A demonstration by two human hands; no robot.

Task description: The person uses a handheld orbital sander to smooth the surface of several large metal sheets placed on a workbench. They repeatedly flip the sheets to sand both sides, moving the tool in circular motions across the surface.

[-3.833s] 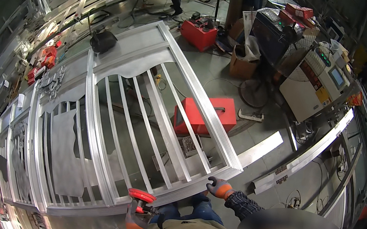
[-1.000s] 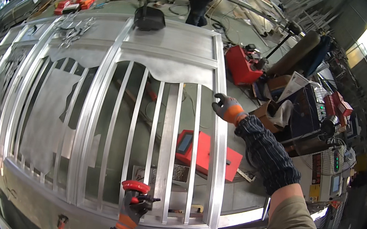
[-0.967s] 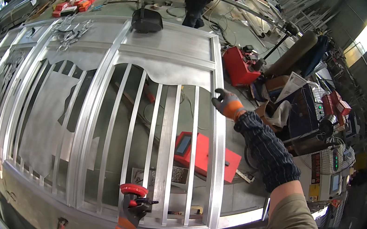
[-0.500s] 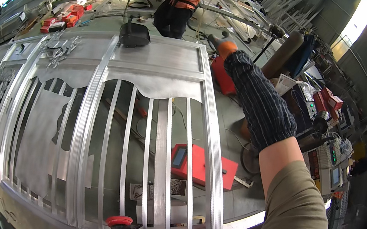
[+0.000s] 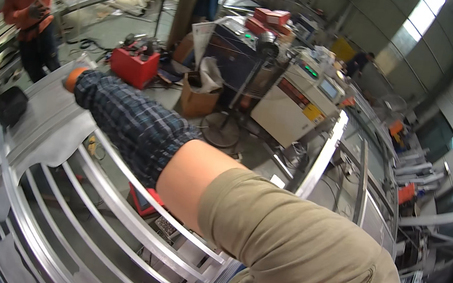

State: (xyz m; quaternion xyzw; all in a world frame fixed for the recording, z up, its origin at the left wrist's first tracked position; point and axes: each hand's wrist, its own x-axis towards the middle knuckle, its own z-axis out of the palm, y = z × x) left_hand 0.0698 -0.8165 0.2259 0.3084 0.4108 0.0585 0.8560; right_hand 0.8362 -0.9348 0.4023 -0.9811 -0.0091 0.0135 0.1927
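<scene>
- Right hand (image 5: 75, 78), in an orange glove, stretches far left onto the silver metal gate (image 5: 61, 124); finger position can't be made out.
- The gate lies flat, bars running near-left.
- Left hand is out of view.
- A person in orange (image 5: 34, 4) stands far left.

We wear an orange glove on the right hand (image 5: 75, 77), dark plaid arm sleeve (image 5: 125, 121) — khaki short-sleeved shirt (image 5: 303, 256).
</scene>
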